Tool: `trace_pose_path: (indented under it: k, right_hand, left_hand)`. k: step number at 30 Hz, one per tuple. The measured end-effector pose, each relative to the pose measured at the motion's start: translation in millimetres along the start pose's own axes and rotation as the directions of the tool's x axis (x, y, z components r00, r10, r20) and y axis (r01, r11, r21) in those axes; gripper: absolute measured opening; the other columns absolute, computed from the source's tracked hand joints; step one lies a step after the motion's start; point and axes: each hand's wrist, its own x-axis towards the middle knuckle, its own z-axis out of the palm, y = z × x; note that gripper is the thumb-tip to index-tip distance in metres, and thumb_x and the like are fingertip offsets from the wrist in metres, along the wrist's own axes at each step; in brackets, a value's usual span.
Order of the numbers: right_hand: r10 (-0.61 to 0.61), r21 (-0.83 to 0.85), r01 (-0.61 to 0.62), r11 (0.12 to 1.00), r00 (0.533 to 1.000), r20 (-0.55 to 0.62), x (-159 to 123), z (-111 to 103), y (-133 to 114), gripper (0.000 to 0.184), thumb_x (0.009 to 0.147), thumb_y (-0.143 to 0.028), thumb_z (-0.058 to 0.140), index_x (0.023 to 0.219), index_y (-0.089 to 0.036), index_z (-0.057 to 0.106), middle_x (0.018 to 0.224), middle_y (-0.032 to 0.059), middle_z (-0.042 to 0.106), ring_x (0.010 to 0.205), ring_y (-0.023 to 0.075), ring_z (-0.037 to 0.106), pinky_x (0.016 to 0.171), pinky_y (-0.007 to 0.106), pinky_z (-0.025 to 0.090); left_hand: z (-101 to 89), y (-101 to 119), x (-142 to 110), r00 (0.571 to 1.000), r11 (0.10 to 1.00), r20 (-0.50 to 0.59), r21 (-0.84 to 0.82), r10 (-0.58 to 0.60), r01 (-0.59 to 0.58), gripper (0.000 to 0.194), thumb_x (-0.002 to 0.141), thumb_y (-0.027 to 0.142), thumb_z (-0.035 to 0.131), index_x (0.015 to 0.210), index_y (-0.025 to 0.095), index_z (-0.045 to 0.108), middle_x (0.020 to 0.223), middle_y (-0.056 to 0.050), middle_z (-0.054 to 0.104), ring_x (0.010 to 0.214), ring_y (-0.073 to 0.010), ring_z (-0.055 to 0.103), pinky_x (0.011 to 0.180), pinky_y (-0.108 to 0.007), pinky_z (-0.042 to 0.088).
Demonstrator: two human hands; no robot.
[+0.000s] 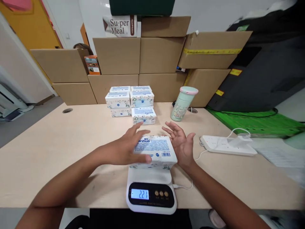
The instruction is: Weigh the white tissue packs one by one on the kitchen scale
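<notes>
A white pack of tissues [157, 148] with blue print and a floral edge sits on a white kitchen scale [150, 175]. The scale's lit display [140, 194] reads about 2.21. My left hand [128, 144] is at the pack's left side, fingers spread and thumb stretched across its front; whether it touches is hard to tell. On the right, my right hand [182, 144] is open with its palm turned up and inward, close beside the pack. Beyond them, several similar tissue packs [143, 115] stand stacked on the table.
A pale green tumbler [182, 103] with a pink lid stands right of the stack. A white power strip [227, 145] lies at the right, and a white cable [186, 187] joins the scale. Cardboard boxes [116, 57] form a wall along the back of the wooden table [59, 143].
</notes>
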Motion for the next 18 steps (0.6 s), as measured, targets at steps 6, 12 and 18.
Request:
trace_pose_path:
  k: [6, 12, 18]
  right_hand:
    - [-0.047, -0.024, 0.043, 0.999, 0.979, -0.201, 1.4, -4.1, -8.7, 0.079, 0.098, -0.083, 0.01, 0.147, -0.033, 0.049, 0.163, 0.0151, 0.05, 0.149, 0.0335, 0.053, 0.116, 0.059, 0.047]
    - [-0.047, -0.156, 0.014, 0.988, 0.976, -0.213, 2.5, -18.3, -7.0, 0.08, 0.099, -0.079, 0.0, 0.152, -0.037, 0.044, 0.162, 0.0127, 0.048, 0.152, 0.0319, 0.051, 0.113, 0.06, 0.05]
    - [-0.078, -0.44, 0.034, 0.897, 0.994, -0.083, 6.5, -46.3, 2.4, 0.099, 0.091, -0.085, -0.017, 0.164, -0.039, 0.033, 0.167, 0.0127, 0.041, 0.154, 0.0367, 0.048, 0.099, 0.059, 0.058]
  left_hand:
    - [10.3, -51.7, 0.5, 0.803, 0.841, -0.587, -0.48, -0.099, -0.247, 0.076, 0.101, 0.086, 0.021, 0.15, 0.036, 0.053, 0.18, -0.005, 0.031, 0.161, -0.0359, 0.04, 0.125, -0.059, 0.045]
    - [77.5, -108.5, -14.0, 0.675, 0.719, -0.59, -0.684, -0.444, -0.125, 0.09, 0.093, 0.094, 0.027, 0.151, 0.03, 0.052, 0.169, -0.017, 0.046, 0.154, -0.0399, 0.049, 0.113, -0.06, 0.055]
    - [77.8, -108.8, -11.0, 0.656, 0.808, -0.674, -0.566, -0.34, -0.164, 0.088, 0.09, 0.098, 0.029, 0.144, 0.037, 0.061, 0.178, -0.008, 0.033, 0.16, -0.0414, 0.04, 0.119, -0.061, 0.05]
